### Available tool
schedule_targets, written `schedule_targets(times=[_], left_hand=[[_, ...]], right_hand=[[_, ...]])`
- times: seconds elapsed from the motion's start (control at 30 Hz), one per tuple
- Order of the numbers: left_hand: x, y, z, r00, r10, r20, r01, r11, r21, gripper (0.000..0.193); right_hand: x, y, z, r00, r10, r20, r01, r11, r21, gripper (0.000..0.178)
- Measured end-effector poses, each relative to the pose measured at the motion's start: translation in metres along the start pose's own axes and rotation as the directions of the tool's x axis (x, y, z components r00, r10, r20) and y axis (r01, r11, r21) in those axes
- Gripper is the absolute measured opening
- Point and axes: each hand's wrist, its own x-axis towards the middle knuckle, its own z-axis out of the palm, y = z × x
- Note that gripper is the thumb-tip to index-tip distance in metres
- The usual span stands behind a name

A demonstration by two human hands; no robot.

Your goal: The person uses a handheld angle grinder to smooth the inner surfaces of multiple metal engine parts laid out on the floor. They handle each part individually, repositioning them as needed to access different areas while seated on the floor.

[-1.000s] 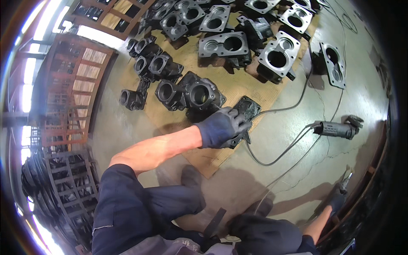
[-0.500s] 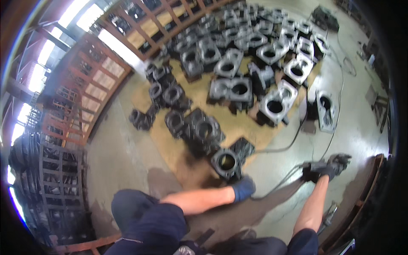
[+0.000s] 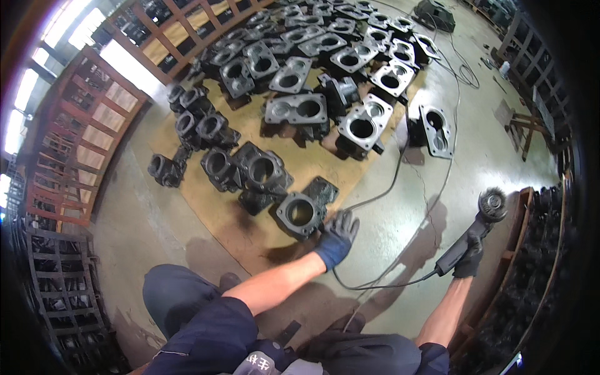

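Beside the right edge of the nearest dark metal casting (image 3: 286, 207) is my left hand (image 3: 338, 236), in a blue-and-grey work glove. Its fingers are stretched out and seem to touch the casting's edge. This casting has a flange with a big round hole and lies on a tan sheet (image 3: 209, 203). Off to the right, my gloved right hand (image 3: 470, 253) is closed around the black body of an angle grinder (image 3: 455, 252). A round wire brush (image 3: 492, 204) is fitted at the grinder's far end, held away from the castings.
Several dark castings (image 3: 262, 172) and brighter-faced ones (image 3: 295, 110) crowd the sheet further off. One plate-like casting (image 3: 436, 130) stands on the floor at right. The grinder's cord (image 3: 381, 287) loops past my left hand. Brown racks (image 3: 87, 144) and a right-hand bin (image 3: 537, 269) border the area.
My view has shifted, so the castings sit further left. My left hand has moved forward along the casting's right side. The grinder has turned, its brush now pointing away from me.
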Motion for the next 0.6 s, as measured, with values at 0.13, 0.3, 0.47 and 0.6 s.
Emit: schedule_targets(times=[0.13,0.3,0.47,0.6], left_hand=[[0.01,0.01,-0.006,0.969,0.011,0.248,0.036,0.982,-0.186,0.048],[-0.021,0.069,-0.01,0.937,0.149,0.315,0.012,0.889,-0.458,0.033],[-0.029,0.129,-0.108,0.89,0.375,0.259,0.084,0.423,-0.902,0.036],[0.019,0.1,-0.188,0.967,-0.238,-0.088,-0.119,-0.121,-0.986,0.066]], right_hand=[[-0.029,-0.085,-0.047,0.966,-0.259,-0.005,0.258,0.962,-0.086,0.035],[-0.103,-0.227,-0.008,0.947,-0.247,0.203,0.271,0.958,-0.098,0.041],[-0.182,-0.258,0.104,0.904,-0.233,0.357,0.292,0.949,-0.121,0.038],[-0.177,-0.199,0.153,0.894,-0.053,0.445,0.158,0.966,-0.203,0.032]])
